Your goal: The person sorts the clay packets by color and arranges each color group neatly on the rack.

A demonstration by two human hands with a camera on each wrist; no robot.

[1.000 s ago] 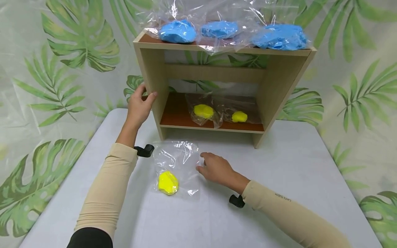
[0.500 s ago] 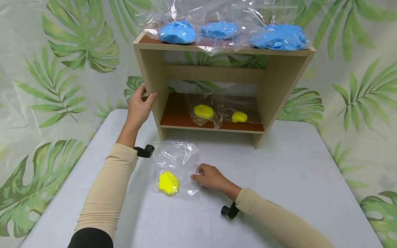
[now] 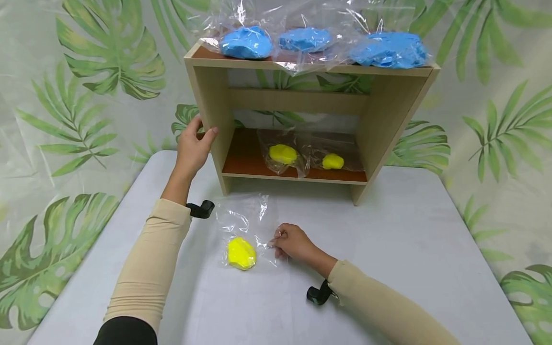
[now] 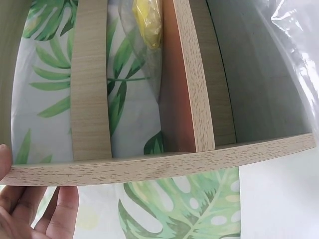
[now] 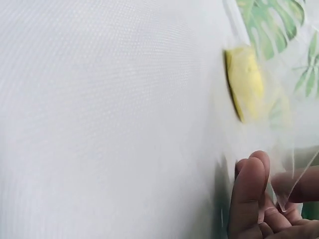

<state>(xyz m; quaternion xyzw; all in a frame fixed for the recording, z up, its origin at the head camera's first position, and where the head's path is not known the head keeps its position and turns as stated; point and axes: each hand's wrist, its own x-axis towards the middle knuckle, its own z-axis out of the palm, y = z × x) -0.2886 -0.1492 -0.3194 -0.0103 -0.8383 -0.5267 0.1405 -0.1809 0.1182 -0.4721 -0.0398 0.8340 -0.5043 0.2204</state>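
A clear plastic bag [image 3: 236,219] with a yellow lump [image 3: 241,253] inside lies on the table in front of a small wooden shelf. My right hand [image 3: 296,244] pinches the bag's right edge between thumb and fingers. The right wrist view shows the lump [image 5: 246,82] blurred, beyond the fingertips. My left hand [image 3: 192,147] holds the shelf's left side panel [image 3: 211,124]. Seen from the left wrist, the thumb lies on one side of that panel [image 4: 149,168] and the fingers [image 4: 64,211] on the other.
Two bagged yellow lumps, one on the left [image 3: 282,154] and one on the right [image 3: 333,161], sit on the lower shelf board [image 3: 246,165]. Bagged blue lumps [image 3: 247,43] line the shelf's top. A white cloth [image 3: 409,249] covers the table, with a leaf-patterned backdrop [image 3: 108,48] behind.
My right hand has come down and left to the bag's edge and taken hold of it. The bag and its yellow lump have shifted slightly right. My left hand has stayed on the shelf.
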